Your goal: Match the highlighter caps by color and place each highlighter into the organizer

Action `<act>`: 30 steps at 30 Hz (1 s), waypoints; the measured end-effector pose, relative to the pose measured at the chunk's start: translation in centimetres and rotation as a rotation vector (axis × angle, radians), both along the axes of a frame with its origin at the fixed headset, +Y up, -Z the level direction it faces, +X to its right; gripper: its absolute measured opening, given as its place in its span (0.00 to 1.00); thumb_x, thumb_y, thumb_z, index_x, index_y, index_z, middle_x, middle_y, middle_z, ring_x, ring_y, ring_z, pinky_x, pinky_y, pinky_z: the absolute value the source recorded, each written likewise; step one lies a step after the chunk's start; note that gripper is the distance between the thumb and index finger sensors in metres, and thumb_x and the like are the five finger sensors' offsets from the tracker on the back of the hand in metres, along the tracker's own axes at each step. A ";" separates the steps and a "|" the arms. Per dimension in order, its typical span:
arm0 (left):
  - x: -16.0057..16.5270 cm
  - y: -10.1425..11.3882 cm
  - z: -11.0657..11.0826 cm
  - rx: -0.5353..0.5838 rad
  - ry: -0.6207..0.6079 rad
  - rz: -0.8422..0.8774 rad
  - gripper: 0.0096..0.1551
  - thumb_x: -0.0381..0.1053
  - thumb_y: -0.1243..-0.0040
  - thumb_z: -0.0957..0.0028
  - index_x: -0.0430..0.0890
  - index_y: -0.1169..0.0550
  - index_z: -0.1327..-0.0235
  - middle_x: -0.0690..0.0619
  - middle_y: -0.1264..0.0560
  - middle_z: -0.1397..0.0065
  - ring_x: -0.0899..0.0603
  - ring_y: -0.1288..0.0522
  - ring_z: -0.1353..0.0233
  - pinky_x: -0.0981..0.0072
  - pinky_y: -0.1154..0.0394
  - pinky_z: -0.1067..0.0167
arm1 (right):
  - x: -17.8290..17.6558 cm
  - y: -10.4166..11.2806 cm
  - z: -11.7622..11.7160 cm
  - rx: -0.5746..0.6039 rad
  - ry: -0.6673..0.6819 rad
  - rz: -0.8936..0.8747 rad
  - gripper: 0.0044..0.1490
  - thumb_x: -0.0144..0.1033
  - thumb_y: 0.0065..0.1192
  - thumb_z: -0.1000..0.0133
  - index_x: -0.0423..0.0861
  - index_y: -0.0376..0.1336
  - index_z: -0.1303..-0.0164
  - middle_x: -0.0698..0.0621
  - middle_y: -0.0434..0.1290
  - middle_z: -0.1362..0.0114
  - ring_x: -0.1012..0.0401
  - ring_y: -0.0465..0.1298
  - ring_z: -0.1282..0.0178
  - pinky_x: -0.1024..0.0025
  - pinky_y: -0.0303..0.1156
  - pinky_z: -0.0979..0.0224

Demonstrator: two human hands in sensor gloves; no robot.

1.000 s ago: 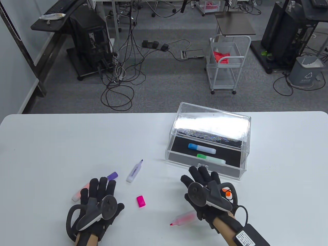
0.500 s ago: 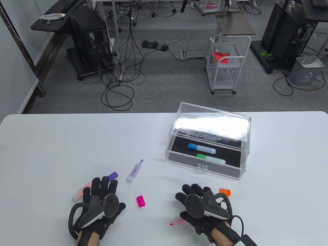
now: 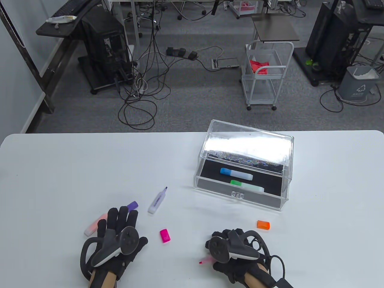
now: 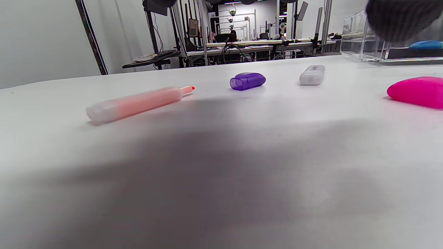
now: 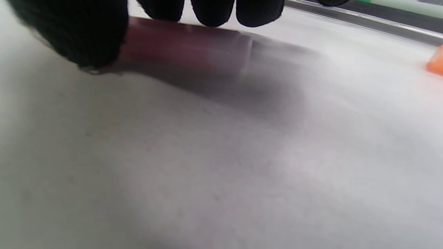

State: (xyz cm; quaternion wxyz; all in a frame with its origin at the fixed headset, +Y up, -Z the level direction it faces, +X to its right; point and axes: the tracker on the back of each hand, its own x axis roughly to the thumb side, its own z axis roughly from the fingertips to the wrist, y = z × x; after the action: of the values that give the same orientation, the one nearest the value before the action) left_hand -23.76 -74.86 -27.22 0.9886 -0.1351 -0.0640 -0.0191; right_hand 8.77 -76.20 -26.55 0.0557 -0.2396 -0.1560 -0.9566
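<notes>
My right hand (image 3: 229,247) grips the uncapped pink highlighter (image 3: 207,260) on the table; only its tip shows in the table view. In the right wrist view my thumb and fingers (image 5: 213,12) close round the pink highlighter's barrel (image 5: 187,43). My left hand (image 3: 120,223) lies flat with straight fingers, partly covering the uncapped orange highlighter (image 3: 93,225) (image 4: 135,103) and beside the purple cap (image 3: 132,205) (image 4: 247,81). The uncapped purple highlighter (image 3: 157,201), pink cap (image 3: 165,235) and orange cap (image 3: 263,224) lie loose. The clear organizer (image 3: 240,195) holds a capped blue highlighter (image 3: 236,173) and a capped green highlighter (image 3: 247,186).
The white table (image 3: 75,168) ends just beyond the organizer, whose raised lid (image 3: 247,144) glares. Behind it are a floor with cables (image 3: 141,99), a small white cart (image 3: 265,75) and black equipment racks.
My right hand drew back from the organizer's front toward me and closed over the pink highlighter, uncovering the orange cap. The left hand barely shifted.
</notes>
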 end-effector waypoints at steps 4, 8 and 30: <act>-0.1 0.0 0.0 -0.005 0.005 -0.002 0.56 0.78 0.62 0.38 0.53 0.66 0.12 0.48 0.71 0.10 0.30 0.69 0.10 0.28 0.60 0.20 | 0.0 -0.2 -0.4 -0.025 -0.017 -0.016 0.42 0.52 0.71 0.55 0.59 0.57 0.30 0.51 0.56 0.19 0.48 0.59 0.18 0.33 0.51 0.23; -0.3 -0.1 -0.1 -0.009 0.011 -0.006 0.56 0.78 0.62 0.38 0.53 0.66 0.12 0.48 0.71 0.10 0.31 0.69 0.10 0.28 0.60 0.20 | -0.1 -0.3 -0.4 -0.034 -0.028 -0.030 0.39 0.51 0.70 0.54 0.59 0.58 0.32 0.51 0.56 0.20 0.48 0.59 0.19 0.32 0.52 0.23; -0.1 -0.1 0.0 -0.014 0.007 -0.015 0.55 0.78 0.62 0.38 0.53 0.66 0.12 0.48 0.70 0.10 0.30 0.69 0.10 0.28 0.59 0.20 | -0.8 -1.0 -0.2 0.002 0.076 -0.036 0.37 0.47 0.54 0.50 0.47 0.53 0.31 0.44 0.59 0.26 0.47 0.62 0.26 0.34 0.55 0.24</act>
State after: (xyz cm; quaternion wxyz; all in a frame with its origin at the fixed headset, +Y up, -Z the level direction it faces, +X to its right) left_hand -23.87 -75.01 -27.19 0.9877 -0.1423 -0.0599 -0.0255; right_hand 8.01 -77.23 -26.78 0.0448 -0.2786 -0.1486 -0.9478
